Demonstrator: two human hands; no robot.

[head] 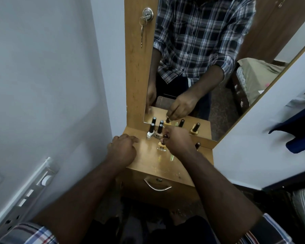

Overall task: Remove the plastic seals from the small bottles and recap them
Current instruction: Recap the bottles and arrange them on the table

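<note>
Mid-task: cap of yellow bottle (pixel 162 146) pinched by right hand (pixel 176 141); left hand (pixel 122 148) loosely curled, holding nothing, on surface (pixel 148 166); two capped bottles (pixel 155 132) just beyond; seal status indiscernible.

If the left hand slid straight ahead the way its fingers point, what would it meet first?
Probably the white bottle: the left hand rests on the wooden top, fingers aimed toward it, nothing visible between. Depth is uncertain.

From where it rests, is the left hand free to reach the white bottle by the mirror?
Probably yes. The left hand rests on the shelf holding nothing, and bare wood lies between it and the white bottle.
</note>
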